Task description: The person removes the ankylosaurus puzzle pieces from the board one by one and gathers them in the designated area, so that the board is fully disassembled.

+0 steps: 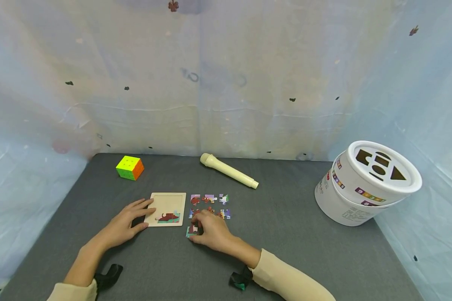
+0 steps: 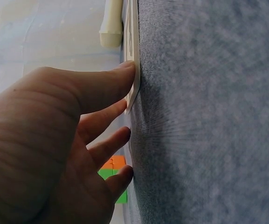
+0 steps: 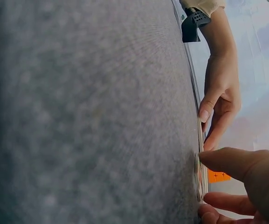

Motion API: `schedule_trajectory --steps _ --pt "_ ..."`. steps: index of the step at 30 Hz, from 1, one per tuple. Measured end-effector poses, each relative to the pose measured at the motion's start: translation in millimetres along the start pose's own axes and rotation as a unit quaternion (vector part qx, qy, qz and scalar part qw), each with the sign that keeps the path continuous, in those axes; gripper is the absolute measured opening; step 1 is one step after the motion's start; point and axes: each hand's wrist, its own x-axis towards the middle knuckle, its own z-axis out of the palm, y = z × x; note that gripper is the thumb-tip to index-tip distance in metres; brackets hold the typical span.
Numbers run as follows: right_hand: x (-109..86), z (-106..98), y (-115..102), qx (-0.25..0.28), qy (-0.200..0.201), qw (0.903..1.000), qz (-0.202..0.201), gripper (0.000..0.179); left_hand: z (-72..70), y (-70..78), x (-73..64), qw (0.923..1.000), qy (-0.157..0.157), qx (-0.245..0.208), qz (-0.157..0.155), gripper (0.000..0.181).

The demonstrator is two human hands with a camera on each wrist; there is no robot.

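A square wooden puzzle board (image 1: 165,200) lies on the grey table, with a dark red and teal picture piece (image 1: 169,217) in its lower right. My left hand (image 1: 122,223) rests at the board's left side, thumb and index finger touching its rim, the other fingers spread. Just right of the board, my right hand (image 1: 213,232) has thumb and fingertips at opposite edges of a dark red and teal puzzle piece (image 1: 190,232), pinching it low over the table. Several loose puzzle pieces (image 1: 209,198) lie in rows beyond that hand, which partly covers some of them.
A yellow, green and orange puzzle cube (image 1: 129,168) sits at the back left. The cream baton-like stick (image 1: 229,170) lies behind the loose pieces. On the right stands a white tub (image 1: 361,190) whose lid has shaped holes. Pale sheeting (image 1: 226,83) hangs behind the table.
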Motion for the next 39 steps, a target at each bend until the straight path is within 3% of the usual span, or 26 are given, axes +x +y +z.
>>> schedule_trajectory --steps 10,17,23,29,39 --pt "0.3 -2.0 -2.2 -0.019 -0.016 0.9997 0.001 0.032 -0.7 1.2 1.2 1.0000 -0.006 0.002 -0.005 0.049" --pt "0.3 -4.3 -0.9 -0.001 -0.025 0.9997 -0.001 0.034 -1.4 2.5 1.8 0.9999 -0.007 0.001 -0.010 0.049" --pt "6.3 -7.7 -1.5 0.073 -0.029 0.9969 0.002 0.034 -1.7 2.2 1.1 0.9999 -0.009 0.000 -0.013 0.049" --pt "28.2 -4.6 -9.2 0.160 -0.018 0.9865 -0.027 0.037 -1.4 0.7 -0.9 0.9999 -0.005 0.003 -0.014 0.049" --pt "71.1 10.0 -29.7 0.044 -0.058 0.9954 -0.062 0.040 -0.6 1.8 -0.3 1.0000 0.001 -0.007 -0.003 0.048"
